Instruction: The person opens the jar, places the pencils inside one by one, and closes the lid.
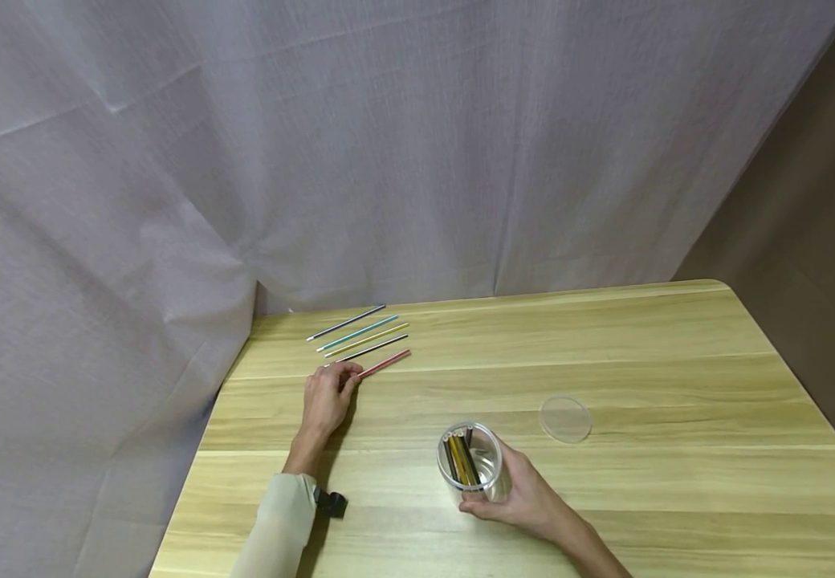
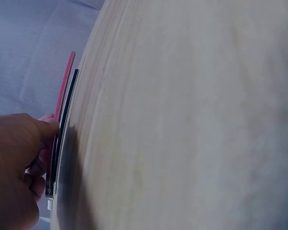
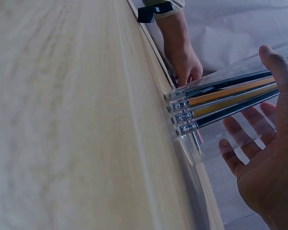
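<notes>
My left hand [image 1: 326, 401] pinches a red pencil [image 1: 388, 364] near its left end, at the front of a row of pencils on the table. In the left wrist view the red pencil [image 2: 65, 86] slants beside a black pencil [image 2: 69, 96]. My right hand [image 1: 526, 494] is wrapped round a clear plastic jar [image 1: 500, 461], its mouth facing up. Several black and yellow pencils [image 1: 459, 459] lean inside the jar. Their eraser ends [image 3: 187, 128] show through the clear wall in the right wrist view, down at the tabletop.
Behind the left hand lie a dark blue pencil [image 1: 345, 323], a teal pencil [image 1: 357, 333], a yellow pencil [image 1: 367, 340] and the black one, roughly parallel. A clear round lid [image 1: 565, 419] lies flat right of the jar. A grey curtain [image 1: 388, 160] hangs along the wooden table's [image 1: 678, 385] back edge.
</notes>
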Demonstrator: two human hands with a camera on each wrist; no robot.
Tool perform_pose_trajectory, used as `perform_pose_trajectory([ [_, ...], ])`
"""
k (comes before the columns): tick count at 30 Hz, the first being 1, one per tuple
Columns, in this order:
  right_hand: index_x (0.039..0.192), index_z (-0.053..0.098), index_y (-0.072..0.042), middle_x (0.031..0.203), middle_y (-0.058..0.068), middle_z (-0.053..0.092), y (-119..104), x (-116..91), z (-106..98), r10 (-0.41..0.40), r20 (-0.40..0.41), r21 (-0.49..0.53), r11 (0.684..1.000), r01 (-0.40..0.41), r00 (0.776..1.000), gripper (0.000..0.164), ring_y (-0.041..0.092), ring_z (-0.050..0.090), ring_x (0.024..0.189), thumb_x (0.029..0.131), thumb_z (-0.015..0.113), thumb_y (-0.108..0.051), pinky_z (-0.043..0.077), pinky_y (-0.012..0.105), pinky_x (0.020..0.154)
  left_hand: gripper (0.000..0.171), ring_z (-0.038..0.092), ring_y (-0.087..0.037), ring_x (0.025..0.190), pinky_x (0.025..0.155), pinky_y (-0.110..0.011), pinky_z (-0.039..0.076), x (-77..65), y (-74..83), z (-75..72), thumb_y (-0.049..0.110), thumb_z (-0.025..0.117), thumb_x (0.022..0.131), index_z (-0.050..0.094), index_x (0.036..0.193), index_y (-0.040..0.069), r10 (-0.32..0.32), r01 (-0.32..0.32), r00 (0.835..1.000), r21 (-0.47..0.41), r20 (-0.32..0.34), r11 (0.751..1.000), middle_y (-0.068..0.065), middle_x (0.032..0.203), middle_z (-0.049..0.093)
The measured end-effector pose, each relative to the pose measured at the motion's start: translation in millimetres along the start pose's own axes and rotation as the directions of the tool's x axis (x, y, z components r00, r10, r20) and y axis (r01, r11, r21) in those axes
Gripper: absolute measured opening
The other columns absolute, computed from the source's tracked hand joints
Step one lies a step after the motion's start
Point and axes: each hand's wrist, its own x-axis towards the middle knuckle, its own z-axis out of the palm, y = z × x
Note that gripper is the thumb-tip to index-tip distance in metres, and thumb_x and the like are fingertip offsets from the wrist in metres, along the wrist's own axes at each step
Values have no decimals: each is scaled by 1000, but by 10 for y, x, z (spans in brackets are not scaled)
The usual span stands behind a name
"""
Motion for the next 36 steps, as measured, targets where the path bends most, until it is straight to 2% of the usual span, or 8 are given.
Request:
perform_pose_trajectory([
  [9,153,50,-16,137,7,68,-16,4,-6,-6,1,0,1000,6,1000,87,22,66,122,79,95,-22,52,42,107,13,65,-29,92,90,-52,46,3,113,-47,8,74,99,81,109,11,24,-23,999,-18,24,1000,-5,92,74],
  [18,153,50,-16,137,7,68,25,-6,-12,-8,-1,-7,1000,8,1000,87,22,66,122,79,95,-21,52,43,107,16,68,-36,103,94,-55,47,-3,251,-76,5,71,100,80,113,8,76,-75,997,-31,20,997,-10,106,76],
  [28,153,49,-16,138,7,67,22,0,-13,-8,1,3,1000,8,1000,87,23,66,123,79,95,-21,51,45,107,17,61,-29,88,89,-51,46,28,481,-164,1,67,101,77,115,4,116,-114,993,-71,21,991,-8,99,71],
  [33,153,49,-15,138,7,67,19,-4,-13,-14,0,-9,1000,14,1000,87,23,66,123,79,95,-21,52,45,107,17,61,-26,85,87,-49,45,44,627,-228,1,68,100,76,115,4,156,-155,988,-88,7,984,-8,101,70],
  [36,153,49,-17,139,6,67,3,-5,-9,12,4,7,1000,-12,1000,87,23,66,123,79,95,-21,51,45,108,16,61,-25,84,86,-48,46,48,727,-275,1,68,100,75,114,3,185,-185,983,-104,-4,977,-8,101,70],
])
